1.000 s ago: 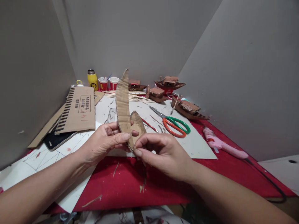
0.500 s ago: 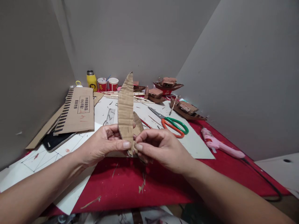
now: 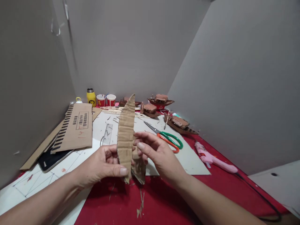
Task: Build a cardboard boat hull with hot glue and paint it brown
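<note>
My left hand (image 3: 106, 164) grips a curved, pointed cardboard strip (image 3: 126, 137) near its lower end, thumb in front and fingers behind. The strip stands upright with its tip at the top. Behind it hangs a second, darker cardboard piece (image 3: 138, 167), partly hidden; whether the two are joined I cannot tell. My right hand (image 3: 159, 153) is at the strip's right edge, thumb and forefinger apart, lower fingers curled beside the rear piece. Contact there is unclear. Scissors (image 3: 170, 139) with green and orange handles lie just beyond the right hand.
Brown model boats (image 3: 179, 123) stand at the back right, near a pink glue gun (image 3: 215, 161) with a cord. At left, a printed cardboard sheet (image 3: 75, 128) overlaps a dark tablet-like device (image 3: 55, 159). Wooden sticks, paper cups (image 3: 111, 100) and a yellow bottle (image 3: 91, 97) sit behind.
My right thumb and forefinger have come off their pinch at the strip's lower edge, moved higher and spread apart. The view has tilted up; my left hand keeps its grip.
</note>
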### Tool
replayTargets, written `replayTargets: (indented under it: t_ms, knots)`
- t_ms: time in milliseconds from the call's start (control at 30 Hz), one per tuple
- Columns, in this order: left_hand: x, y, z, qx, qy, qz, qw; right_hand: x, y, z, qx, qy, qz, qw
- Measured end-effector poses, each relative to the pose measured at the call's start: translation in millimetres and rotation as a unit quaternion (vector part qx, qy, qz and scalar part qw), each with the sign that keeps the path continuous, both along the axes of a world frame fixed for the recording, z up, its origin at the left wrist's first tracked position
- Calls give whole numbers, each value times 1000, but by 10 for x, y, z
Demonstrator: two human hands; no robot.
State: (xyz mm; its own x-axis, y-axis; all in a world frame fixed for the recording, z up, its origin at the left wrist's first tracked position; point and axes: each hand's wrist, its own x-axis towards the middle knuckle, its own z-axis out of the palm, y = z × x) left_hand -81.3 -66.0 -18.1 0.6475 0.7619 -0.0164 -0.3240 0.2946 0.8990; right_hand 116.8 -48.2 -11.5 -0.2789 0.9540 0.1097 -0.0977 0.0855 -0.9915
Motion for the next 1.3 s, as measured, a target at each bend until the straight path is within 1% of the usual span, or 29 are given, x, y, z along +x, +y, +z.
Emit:
replayTargets:
  t_ms: [67,167,233,267,300,367,433,500,700,833,967,1033,1100,1167,1233,1300]
  knots:
    - [13,-28,12,-14,11,-35,999,1,25,-4,-10,13,37,999]
    - [30,-51,-1,-26,42,-92,995,5,41,-8,-47,41,86,994]
    - [24,-33,-18,-16,65,-97,993,15,33,1,-70,62,101,990]
    - [13,-14,-24,-9,73,-80,994,21,23,10,-81,68,114,988]
    - [-2,11,-29,-2,77,-49,996,26,10,19,-91,72,132,984]
    - [-40,65,-33,13,73,42,996,25,-20,32,-111,64,174,976]
    - [-76,109,-32,26,66,126,989,6,-47,24,-132,52,210,967]
    - [-99,130,-32,29,62,167,984,-27,-62,-14,-153,40,237,959]
    - [-98,107,-10,7,55,166,985,-94,-70,-176,-195,-10,282,940]
    - [-99,101,24,-14,33,156,987,-95,-78,-214,-205,-26,320,925]
    - [-87,92,14,-15,6,147,989,-85,-72,-237,-204,-38,340,917]
    - [-85,87,21,-14,-3,150,989,-80,-75,-234,-195,-42,348,916]
    - [-99,87,61,-11,-7,157,987,-72,-85,-208,-182,-42,354,917]
    - [-131,91,134,-3,-4,167,986,-54,-97,-156,-153,-47,335,929]
    - [-173,92,212,4,6,168,986,-25,-104,-84,-105,-51,271,955]
    - [-207,85,260,11,28,164,986,10,-102,-4,-60,-36,183,981]
